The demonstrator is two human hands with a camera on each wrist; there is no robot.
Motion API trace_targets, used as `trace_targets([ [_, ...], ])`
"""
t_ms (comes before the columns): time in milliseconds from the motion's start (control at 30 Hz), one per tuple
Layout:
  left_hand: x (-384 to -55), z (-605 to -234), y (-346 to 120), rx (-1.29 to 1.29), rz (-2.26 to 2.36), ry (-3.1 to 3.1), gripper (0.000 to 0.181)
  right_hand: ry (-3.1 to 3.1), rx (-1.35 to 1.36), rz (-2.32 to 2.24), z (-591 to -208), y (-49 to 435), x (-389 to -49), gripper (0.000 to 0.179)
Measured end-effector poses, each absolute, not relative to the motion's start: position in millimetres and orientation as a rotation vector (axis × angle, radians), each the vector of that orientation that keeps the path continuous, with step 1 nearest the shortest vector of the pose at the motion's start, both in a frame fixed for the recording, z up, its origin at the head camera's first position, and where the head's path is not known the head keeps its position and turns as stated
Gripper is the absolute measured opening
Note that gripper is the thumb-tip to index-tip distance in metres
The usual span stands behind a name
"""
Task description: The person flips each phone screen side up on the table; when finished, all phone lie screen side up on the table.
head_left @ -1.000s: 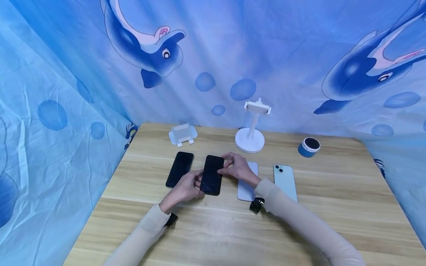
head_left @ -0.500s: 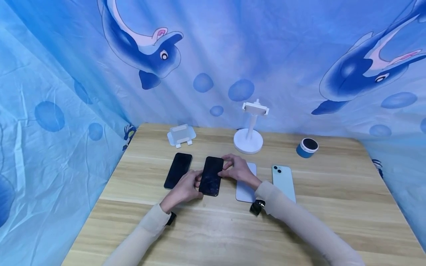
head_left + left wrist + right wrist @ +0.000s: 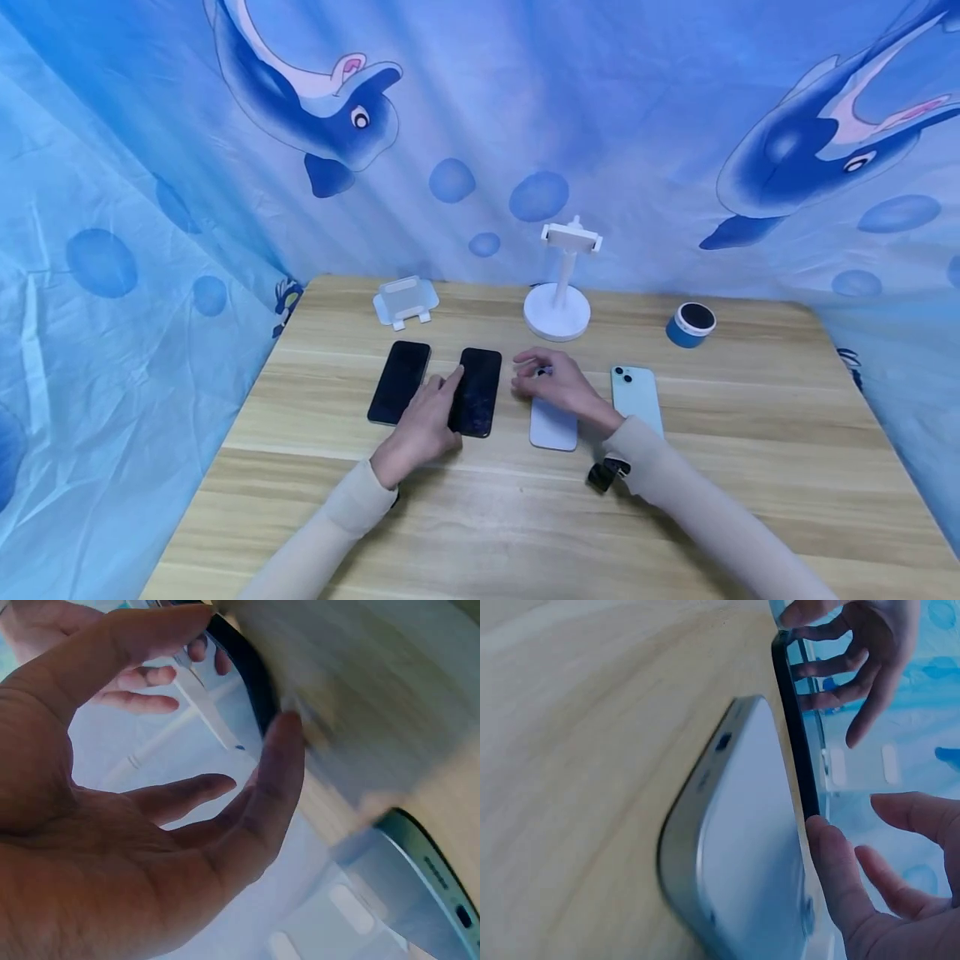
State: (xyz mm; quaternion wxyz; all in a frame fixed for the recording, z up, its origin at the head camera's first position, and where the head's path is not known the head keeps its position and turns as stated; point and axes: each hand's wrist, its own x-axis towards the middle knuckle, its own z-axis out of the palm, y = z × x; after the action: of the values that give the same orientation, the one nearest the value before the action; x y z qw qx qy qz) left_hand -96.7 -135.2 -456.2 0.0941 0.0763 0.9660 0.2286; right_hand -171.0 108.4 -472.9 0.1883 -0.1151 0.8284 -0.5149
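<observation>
A black-screened smartphone [image 3: 478, 393] lies screen up near the middle of the table. My left hand [image 3: 422, 427] is at its left side, index finger along the long edge and thumb by the lower corner; the left wrist view has these fingertips right at the dark phone edge [image 3: 247, 660]. To the right, my right hand [image 3: 558, 385] hovers over the upper end of a lavender smartphone [image 3: 553, 429], fingers loosely bent and nothing in them. In the right wrist view its fingertip overlaps the black phone's near end [image 3: 799, 735], beside the lavender phone [image 3: 750, 832].
Left of my left hand lies a second black-screened smartphone [image 3: 400, 382]. A pale green smartphone [image 3: 637, 396] lies back up at the right. Behind stand a low folding phone holder [image 3: 405, 298], a tall white phone stand [image 3: 557, 315] and a small blue-and-white cylinder [image 3: 690, 327].
My right hand has come off the black phone's right edge and moved right. My left index finger has straightened along the phone's left edge. The phone has barely moved.
</observation>
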Motion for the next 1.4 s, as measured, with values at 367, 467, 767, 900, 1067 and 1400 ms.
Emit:
trace_targets([
  [367,-85,-454,-116,0.486,0.679,2.941,0.094,2.351,-0.287,-1.416,-471,132,-166,0.035],
  [467,-87,-455,-109,0.552,0.721,2.943,0.087,2.376,-0.267,-1.396,-471,138,-166,0.034],
  [767,-90,-459,-78,0.745,0.763,2.930,0.072,2.453,-0.226,-1.333,-477,153,-168,0.031],
  [900,-87,-461,-64,0.742,0.702,2.889,0.064,2.462,-0.222,-1.339,-480,157,-170,0.031],
  [1067,-85,-466,-50,0.713,0.610,2.845,0.065,2.469,-0.216,-1.341,-482,160,-172,0.031],
  [1400,-82,-469,-25,0.679,0.374,2.894,0.071,2.499,-0.139,-1.306,-481,168,-173,0.031],
])
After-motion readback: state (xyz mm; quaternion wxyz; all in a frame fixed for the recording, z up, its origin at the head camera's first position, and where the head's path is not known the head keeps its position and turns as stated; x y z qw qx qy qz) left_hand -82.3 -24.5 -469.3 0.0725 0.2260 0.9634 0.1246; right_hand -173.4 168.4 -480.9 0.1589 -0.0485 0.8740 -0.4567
